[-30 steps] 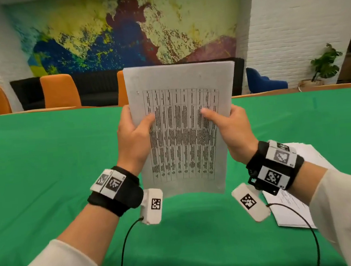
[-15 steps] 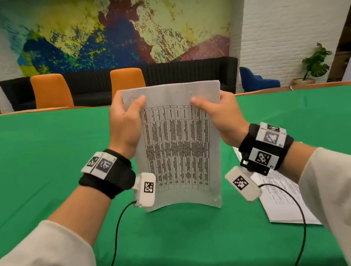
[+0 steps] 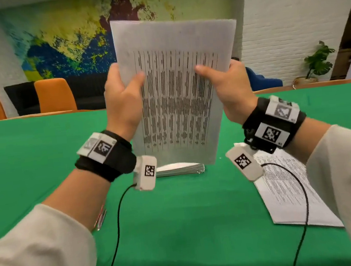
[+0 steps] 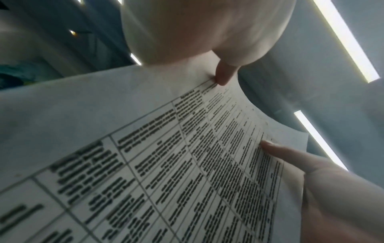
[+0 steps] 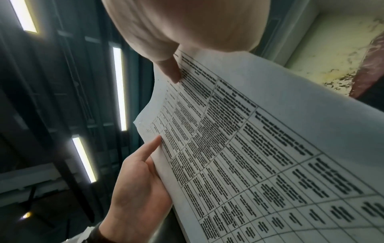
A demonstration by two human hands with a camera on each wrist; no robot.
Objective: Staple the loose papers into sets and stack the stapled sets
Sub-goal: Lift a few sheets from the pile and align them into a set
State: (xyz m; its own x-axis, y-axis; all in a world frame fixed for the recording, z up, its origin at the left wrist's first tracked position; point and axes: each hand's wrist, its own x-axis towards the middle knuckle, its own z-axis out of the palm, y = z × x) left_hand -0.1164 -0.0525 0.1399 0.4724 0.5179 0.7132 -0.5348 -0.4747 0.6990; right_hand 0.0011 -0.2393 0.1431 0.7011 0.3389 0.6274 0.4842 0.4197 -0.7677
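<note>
I hold a set of printed table sheets (image 3: 177, 86) upright above the green table (image 3: 34, 158). My left hand (image 3: 122, 97) pinches its left edge, thumb on the front. My right hand (image 3: 226, 88) pinches the right edge the same way. The bottom edge hangs clear of the table. In the left wrist view my left thumb (image 4: 224, 74) presses the sheets (image 4: 187, 164); in the right wrist view my right thumb (image 5: 172, 70) does so on the page (image 5: 259, 148). A flat paper stack (image 3: 182, 168) lies behind the held sheets.
More printed pages (image 3: 288, 195) lie on the table at the right, under my right wrist cable. A small red and silver object (image 3: 100, 219) shows beside my left forearm, mostly hidden. Orange chairs (image 3: 54, 94) and a sofa stand beyond the far edge.
Half a second ago the sheets' bottom edge rested on the table. Both hands have since lifted them upward, off the cloth, and the stack behind has come into view.
</note>
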